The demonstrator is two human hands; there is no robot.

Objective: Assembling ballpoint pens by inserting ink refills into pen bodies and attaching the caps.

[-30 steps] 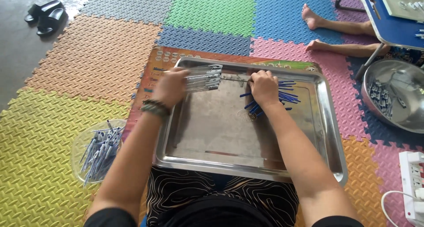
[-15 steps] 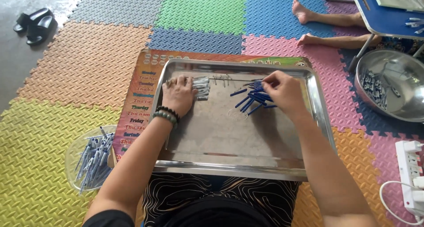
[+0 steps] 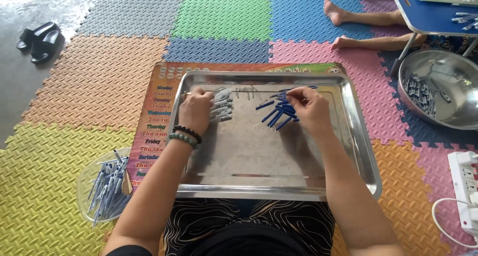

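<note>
Steel bowl (image 3: 448, 94) off right, clear dish of pens (image 3: 107, 186) at my left knee, nothing blocking the tray (image 3: 358, 151). Blue caps (image 3: 276, 111) lie fanned, mostly slanting up-right. My right hand (image 3: 308, 106) pinches one cap; my left hand (image 3: 196, 109), fingers curled, clasps the grey barrels (image 3: 222, 106), lying crosswise.

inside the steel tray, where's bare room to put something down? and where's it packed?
Free: the near half of the tray, between the forearms and the near rim, and the right strip beside the right hand. Crowded: the far half, where the left hand rests on the grey pieces and the right hand sits on the blue pieces, small metal bits between them.
</note>
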